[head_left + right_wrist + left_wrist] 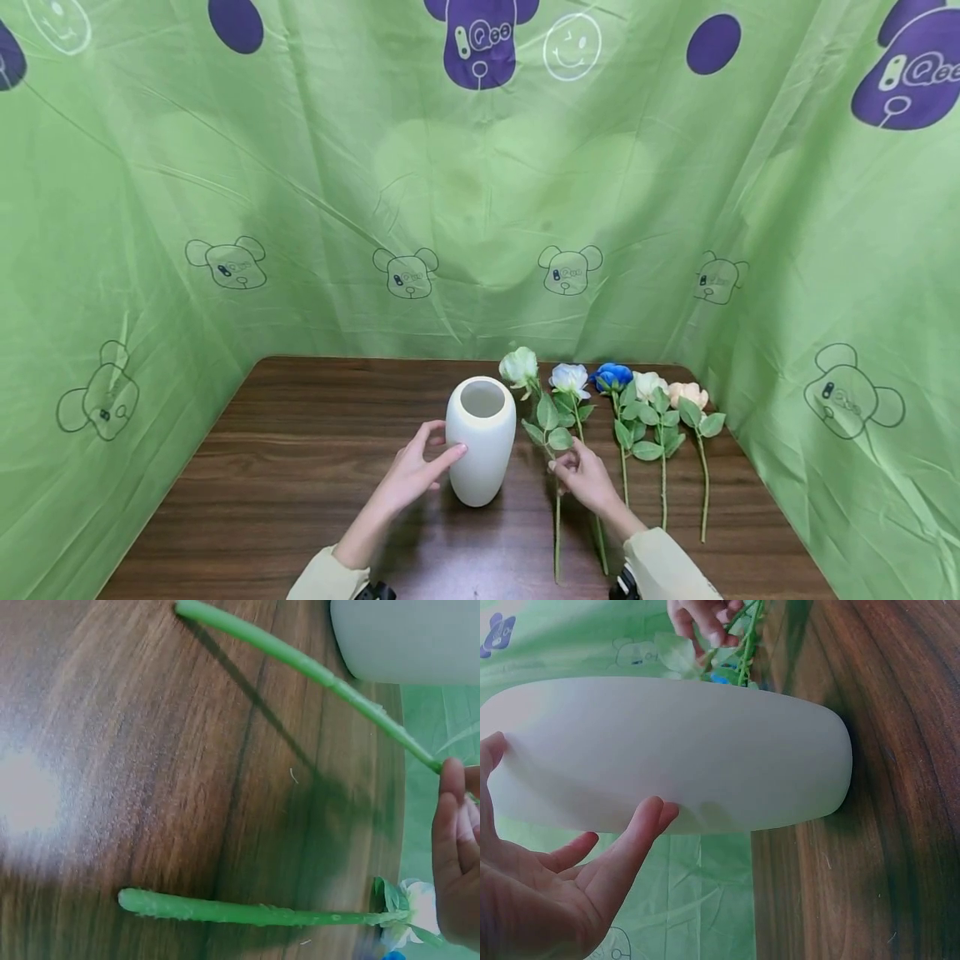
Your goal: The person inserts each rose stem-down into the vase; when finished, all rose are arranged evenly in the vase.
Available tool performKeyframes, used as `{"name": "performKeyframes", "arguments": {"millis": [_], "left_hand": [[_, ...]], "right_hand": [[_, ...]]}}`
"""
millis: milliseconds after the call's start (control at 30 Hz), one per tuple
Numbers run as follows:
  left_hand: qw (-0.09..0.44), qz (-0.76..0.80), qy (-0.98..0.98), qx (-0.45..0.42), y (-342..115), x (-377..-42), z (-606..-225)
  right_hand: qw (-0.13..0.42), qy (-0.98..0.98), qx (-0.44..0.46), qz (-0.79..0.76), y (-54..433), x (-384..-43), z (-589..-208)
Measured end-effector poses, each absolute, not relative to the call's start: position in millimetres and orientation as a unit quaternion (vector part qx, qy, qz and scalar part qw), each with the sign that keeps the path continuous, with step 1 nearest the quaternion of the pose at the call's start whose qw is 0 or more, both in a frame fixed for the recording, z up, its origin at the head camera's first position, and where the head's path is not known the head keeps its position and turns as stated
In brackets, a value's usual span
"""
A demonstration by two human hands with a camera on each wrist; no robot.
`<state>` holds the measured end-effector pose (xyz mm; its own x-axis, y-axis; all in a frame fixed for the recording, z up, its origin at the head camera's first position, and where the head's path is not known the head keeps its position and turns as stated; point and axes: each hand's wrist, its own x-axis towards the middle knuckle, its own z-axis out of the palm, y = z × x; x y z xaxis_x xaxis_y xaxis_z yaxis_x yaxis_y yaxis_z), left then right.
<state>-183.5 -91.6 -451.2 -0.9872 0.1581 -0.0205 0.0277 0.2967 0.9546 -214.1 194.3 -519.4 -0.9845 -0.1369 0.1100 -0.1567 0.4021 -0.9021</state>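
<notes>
A white vase stands upright on the table, its wide mouth facing up. My left hand rests against the vase's left side, thumb and fingers spread apart; the left wrist view shows the fingertips on its smooth wall. To the right of the vase, my right hand pinches the stem of a pale green-white rose just below its leaves. The bare lower stem is raised over the table and casts a shadow in the right wrist view. Beside it lies a pale lavender rose.
Farther right lie a blue rose, a cream rose and a peach rose, stems toward me. The brown wooden table ends at a green curtain hanging behind and on both sides.
</notes>
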Motion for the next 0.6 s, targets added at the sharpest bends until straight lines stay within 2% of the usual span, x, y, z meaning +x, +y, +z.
{"name": "performKeyframes", "arguments": {"millis": [400,600], "left_hand": [[0.059,0.589,0.804,0.059,-91.6,-184.3,-452.3],[0.057,0.587,0.805,0.06,-91.5,-184.1,-451.0]], "right_hand": [[0.048,-0.778,0.083,0.621,185.0,-200.9,-477.0],[0.081,-0.742,0.12,0.654,185.7,-203.3,-462.9]]}}
